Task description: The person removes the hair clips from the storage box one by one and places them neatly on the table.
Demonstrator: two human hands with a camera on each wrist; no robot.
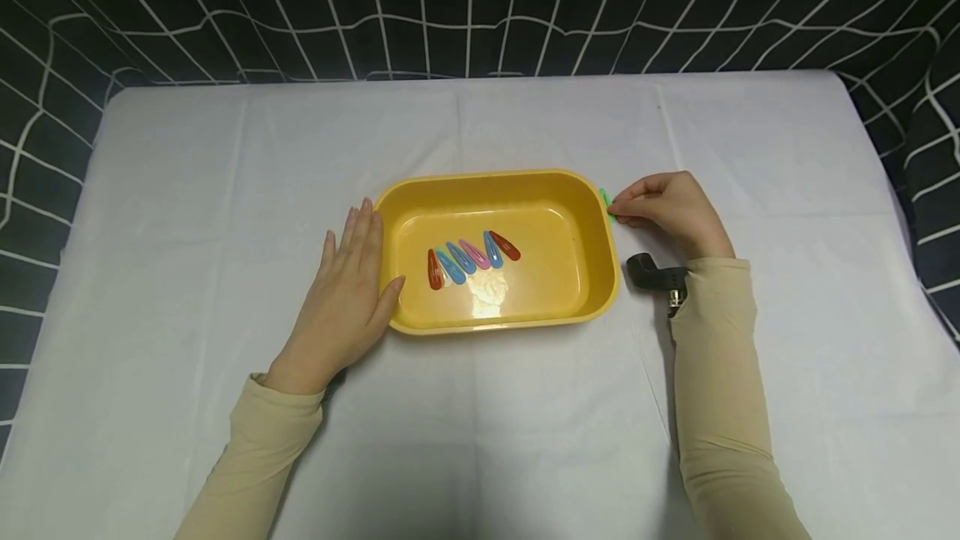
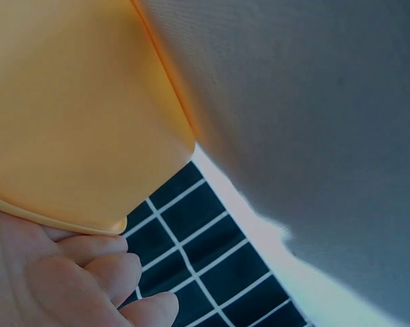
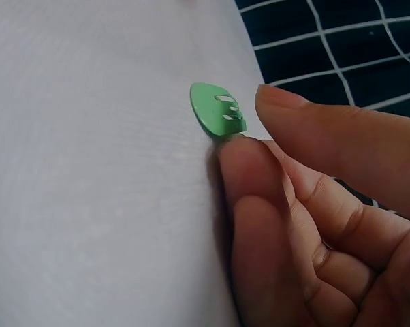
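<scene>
A yellow plastic tray (image 1: 597, 273) stands on the white cloth in the head view. Inside it lies a loose row of several snap hair clips, among them a red one (image 1: 435, 270), a pink one (image 1: 475, 254) and blue ones. My left hand (image 1: 341, 311) rests flat along the tray's left side, fingers straight and thumb over the rim; the left wrist view shows fingers (image 2: 109, 272) under that rim. Just off the tray's right wall, my right hand (image 1: 667, 211) pinches a green snap hair clip (image 3: 215, 109) at its fingertips, low over the cloth.
White cloth (image 1: 187, 232) covers the table around the tray. Dark panels with white netting (image 1: 480, 7) border the back and both sides. A black wrist camera (image 1: 652, 273) juts from the right sleeve near the tray's right side.
</scene>
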